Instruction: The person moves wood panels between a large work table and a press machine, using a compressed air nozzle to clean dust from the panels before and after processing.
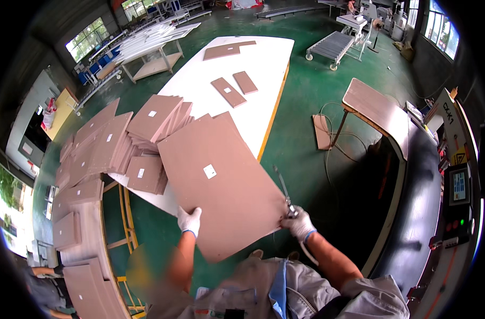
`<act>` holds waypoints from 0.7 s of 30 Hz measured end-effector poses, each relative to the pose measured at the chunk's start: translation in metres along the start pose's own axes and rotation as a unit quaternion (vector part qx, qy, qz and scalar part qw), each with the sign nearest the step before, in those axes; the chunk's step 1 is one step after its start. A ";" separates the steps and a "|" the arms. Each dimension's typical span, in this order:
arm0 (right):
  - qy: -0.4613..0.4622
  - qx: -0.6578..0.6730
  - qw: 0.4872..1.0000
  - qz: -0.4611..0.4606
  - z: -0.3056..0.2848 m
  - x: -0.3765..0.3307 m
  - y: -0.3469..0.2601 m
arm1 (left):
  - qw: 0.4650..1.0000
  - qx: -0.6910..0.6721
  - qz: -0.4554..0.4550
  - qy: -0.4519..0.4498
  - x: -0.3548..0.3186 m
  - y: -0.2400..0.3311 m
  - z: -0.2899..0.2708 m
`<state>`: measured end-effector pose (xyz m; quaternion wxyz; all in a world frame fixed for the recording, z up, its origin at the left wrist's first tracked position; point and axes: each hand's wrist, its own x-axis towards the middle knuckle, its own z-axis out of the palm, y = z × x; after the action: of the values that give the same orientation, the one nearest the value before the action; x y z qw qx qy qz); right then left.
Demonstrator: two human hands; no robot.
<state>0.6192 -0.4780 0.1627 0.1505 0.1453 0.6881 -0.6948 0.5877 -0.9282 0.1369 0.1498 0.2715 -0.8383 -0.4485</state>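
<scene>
A large brown board (224, 186) with a white label tilts in front of me, its far end over the white table. My left hand (189, 220), in a white glove, is closed on its near left edge, thumb on top. My right hand (300, 224), also gloved, is closed round an air blow gun (291, 210) at the board's right corner. The gun's thin nozzle points away from me, and a pale hose trails back along my right forearm. Whether the right hand also touches the board is hidden.
Stacks of labelled brown boards (101, 141) stand at the left. Smaller boards (228, 92) lie on the white table (269, 58). A machine with a control panel (458, 186) and black roller is at the right. Another person's arms (44, 271) show at lower left.
</scene>
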 end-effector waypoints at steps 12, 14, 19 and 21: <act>-0.216 -0.318 0.918 -0.095 -0.076 0.018 -0.056 | 0.917 0.384 -0.013 0.110 0.016 0.034 0.024; -0.160 -0.305 0.938 -0.036 -0.112 0.037 -0.042 | 0.907 0.403 -0.004 0.125 0.015 0.031 0.022; -0.083 -0.314 0.943 0.068 -0.217 0.101 -0.080 | 0.892 0.424 0.039 0.148 0.009 0.029 0.037; -0.043 -0.364 0.928 0.068 -0.261 0.140 -0.049 | 0.892 0.419 0.067 0.157 0.021 0.035 0.044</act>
<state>0.4705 -0.2175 0.1475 0.2689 0.0971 0.8753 -0.3900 0.5374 -0.8954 0.1418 0.1816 0.3193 -0.9301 0.0044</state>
